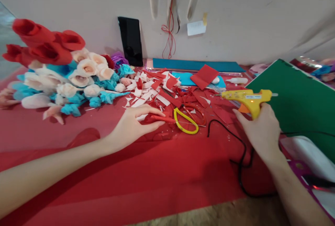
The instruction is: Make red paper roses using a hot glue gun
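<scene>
My left hand [136, 123] reaches across the red sheet [146, 173] and pinches a small red paper piece [159, 118] between thumb and fingers. Just right of it lie yellow-handled scissors [186, 121]. My right hand [259, 130] grips the handle of a yellow glue gun [248, 98], its nozzle pointing left over a heap of red and white paper scraps [167, 91]. The gun's black cord [240, 156] loops over the sheet below my right wrist.
A pile of red, cream and blue paper flowers [65, 75] fills the left. A black phone [131, 41] leans on the wall. A green board [298, 103] lies at right, blue sheets [196, 66] at the back, a white object [311, 156] near my right forearm.
</scene>
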`<state>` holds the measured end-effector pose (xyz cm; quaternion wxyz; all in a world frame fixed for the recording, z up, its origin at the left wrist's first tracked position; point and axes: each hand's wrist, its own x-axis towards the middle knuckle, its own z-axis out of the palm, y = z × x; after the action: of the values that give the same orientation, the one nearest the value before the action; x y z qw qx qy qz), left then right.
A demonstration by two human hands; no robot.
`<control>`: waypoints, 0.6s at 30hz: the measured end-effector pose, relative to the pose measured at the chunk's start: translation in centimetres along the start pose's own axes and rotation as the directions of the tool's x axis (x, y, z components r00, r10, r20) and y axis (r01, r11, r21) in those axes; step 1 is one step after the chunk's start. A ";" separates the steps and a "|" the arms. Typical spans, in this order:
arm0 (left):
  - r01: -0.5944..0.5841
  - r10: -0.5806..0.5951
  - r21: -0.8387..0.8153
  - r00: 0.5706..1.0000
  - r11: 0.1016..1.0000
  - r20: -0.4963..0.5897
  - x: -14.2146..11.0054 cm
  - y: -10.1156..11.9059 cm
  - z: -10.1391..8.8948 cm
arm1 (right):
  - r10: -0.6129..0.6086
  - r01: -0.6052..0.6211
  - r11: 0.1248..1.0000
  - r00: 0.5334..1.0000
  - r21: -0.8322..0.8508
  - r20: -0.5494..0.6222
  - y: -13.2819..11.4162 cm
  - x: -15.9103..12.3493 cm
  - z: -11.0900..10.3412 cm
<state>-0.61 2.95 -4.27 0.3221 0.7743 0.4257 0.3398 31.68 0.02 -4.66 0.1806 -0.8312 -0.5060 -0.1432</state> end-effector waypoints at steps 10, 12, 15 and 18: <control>-0.612 0.668 0.418 0.744 0.671 0.017 -0.4 1.5 -2.1 | -0.095 0.048 0.880 0.993 0.473 0.076 -3.4 -4.3 -4.6; -0.658 0.715 0.462 0.696 0.595 0.071 -0.6 2.0 -2.4 | -0.164 0.115 0.852 0.985 0.511 0.053 -4.3 -5.9 -5.4; -0.668 0.729 0.471 0.680 0.576 0.073 -1.1 2.6 -2.7 | -0.253 0.218 0.823 0.967 0.525 -0.005 -5.0 -7.7 -5.4; -0.662 0.731 0.465 0.681 0.588 0.047 -1.5 3.0 -2.7 | -0.302 0.277 0.832 0.953 0.482 -0.025 -4.7 -8.6 -4.6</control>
<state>-2.02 0.95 -0.80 -0.0562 0.9027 0.1761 0.3885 23.36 -6.80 -3.45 0.3437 -0.6776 -0.6500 -0.0174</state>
